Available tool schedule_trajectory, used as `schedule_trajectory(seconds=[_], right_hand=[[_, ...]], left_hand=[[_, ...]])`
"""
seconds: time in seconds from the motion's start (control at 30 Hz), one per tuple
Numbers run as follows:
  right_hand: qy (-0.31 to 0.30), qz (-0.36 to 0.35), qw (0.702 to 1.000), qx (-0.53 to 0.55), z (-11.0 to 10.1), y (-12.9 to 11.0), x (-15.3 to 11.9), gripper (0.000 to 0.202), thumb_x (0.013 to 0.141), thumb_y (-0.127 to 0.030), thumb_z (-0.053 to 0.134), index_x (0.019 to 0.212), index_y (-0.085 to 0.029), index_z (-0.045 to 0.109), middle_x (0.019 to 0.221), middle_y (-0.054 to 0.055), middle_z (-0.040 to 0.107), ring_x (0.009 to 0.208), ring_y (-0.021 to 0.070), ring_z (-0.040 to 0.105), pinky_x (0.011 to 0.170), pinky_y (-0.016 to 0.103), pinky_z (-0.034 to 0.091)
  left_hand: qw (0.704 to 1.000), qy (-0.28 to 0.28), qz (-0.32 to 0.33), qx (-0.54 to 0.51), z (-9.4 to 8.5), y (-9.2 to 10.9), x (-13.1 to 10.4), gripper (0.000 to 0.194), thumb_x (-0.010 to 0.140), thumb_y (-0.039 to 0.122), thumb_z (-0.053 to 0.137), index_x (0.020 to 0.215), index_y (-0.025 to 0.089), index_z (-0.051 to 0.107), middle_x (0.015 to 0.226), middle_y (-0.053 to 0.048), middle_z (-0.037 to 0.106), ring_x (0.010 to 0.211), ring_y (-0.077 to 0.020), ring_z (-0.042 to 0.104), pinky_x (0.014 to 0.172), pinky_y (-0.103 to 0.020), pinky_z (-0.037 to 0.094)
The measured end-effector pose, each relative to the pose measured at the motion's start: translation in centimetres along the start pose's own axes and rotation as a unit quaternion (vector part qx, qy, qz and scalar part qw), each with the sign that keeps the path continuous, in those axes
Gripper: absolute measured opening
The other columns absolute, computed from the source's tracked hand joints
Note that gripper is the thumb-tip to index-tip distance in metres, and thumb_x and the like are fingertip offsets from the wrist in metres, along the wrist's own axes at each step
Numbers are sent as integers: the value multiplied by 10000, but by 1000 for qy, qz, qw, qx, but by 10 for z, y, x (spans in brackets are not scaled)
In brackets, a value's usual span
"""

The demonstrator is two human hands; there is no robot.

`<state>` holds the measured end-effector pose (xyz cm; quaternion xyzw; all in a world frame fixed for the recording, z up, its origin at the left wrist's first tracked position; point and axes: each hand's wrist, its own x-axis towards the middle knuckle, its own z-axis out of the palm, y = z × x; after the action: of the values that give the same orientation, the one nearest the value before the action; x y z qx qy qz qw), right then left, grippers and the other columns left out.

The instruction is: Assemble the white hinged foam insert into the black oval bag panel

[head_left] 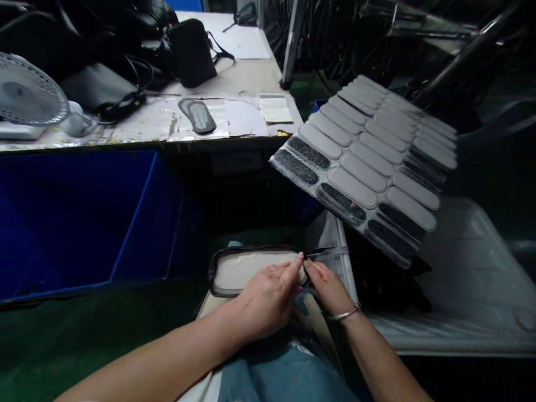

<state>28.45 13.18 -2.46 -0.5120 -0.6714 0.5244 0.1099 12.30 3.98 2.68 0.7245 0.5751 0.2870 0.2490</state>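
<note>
A long oval piece [238,268] lies across my lap, cream-coloured on top with a black raised rim around it. My left hand [272,293] rests over its right half, fingers closed on the piece near that end. The thumb and fingers of my right hand [326,282] pinch the black rim at the right tip, close to my left fingertips. What exactly sits between the fingertips is too small to make out. A thin dark strip [324,251] runs right from there to the bin's edge.
A board [368,162] carrying several cream oval pads, some spots bare and black, tilts above a whitish bin [460,335] at right. Blue bins [138,223] stand left. The worktable [247,84] behind holds a fan [29,92], black bags [190,53] and grey oval pieces [199,116].
</note>
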Motion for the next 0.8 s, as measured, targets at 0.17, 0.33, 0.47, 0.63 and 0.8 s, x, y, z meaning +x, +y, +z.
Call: schedule_trajectory(seconds=[0.17, 0.33, 0.47, 0.63, 0.8], right_hand=[[24, -33, 999, -14, -13, 10, 4, 512, 825, -523, 540, 1220, -204, 606, 1172, 112, 632, 1119, 247, 575, 1038, 459, 402], [58, -199, 975, -77, -28, -8, 21, 434, 850, -410, 575, 1243, -227, 584, 1173, 91, 600, 1045, 191, 604, 954, 383, 488], [-17, -326, 936, -132, -23, -35, 44, 388, 849, -319, 600, 1231, -252, 598, 1154, 78, 601, 1055, 182, 591, 947, 349, 491], [-128, -367, 910, -142, -13, -41, 65, 340, 880, -275, 554, 1214, -270, 615, 1093, 63, 628, 985, 155, 615, 872, 288, 521], [-162, -363, 907, -137, -15, -38, 67, 320, 898, -239, 513, 1191, -291, 630, 1045, 52, 646, 948, 141, 625, 834, 261, 531]], left_hand=[[983, 164, 34, -68, -35, -26, -23, 181, 856, 86, 509, 985, 152, 617, 964, -98, 678, 1030, -174, 630, 901, -320, 526], [982, 183, -46, 24, -72, -71, -40, 289, 833, 175, 618, 1122, 165, 617, 1036, -106, 672, 1007, -193, 624, 860, -348, 528], [996, 82, 12, 30, -78, -95, -30, 328, 879, 172, 544, 1203, 166, 590, 1024, -103, 679, 960, -183, 611, 830, -351, 515], [999, 23, 29, 25, -76, -101, -19, 306, 905, 133, 452, 1150, 161, 633, 983, -107, 675, 882, -165, 604, 767, -313, 511], [999, 13, 34, 18, -77, -104, -21, 320, 901, 114, 432, 1133, 181, 641, 955, -103, 668, 867, -167, 594, 759, -319, 500]])
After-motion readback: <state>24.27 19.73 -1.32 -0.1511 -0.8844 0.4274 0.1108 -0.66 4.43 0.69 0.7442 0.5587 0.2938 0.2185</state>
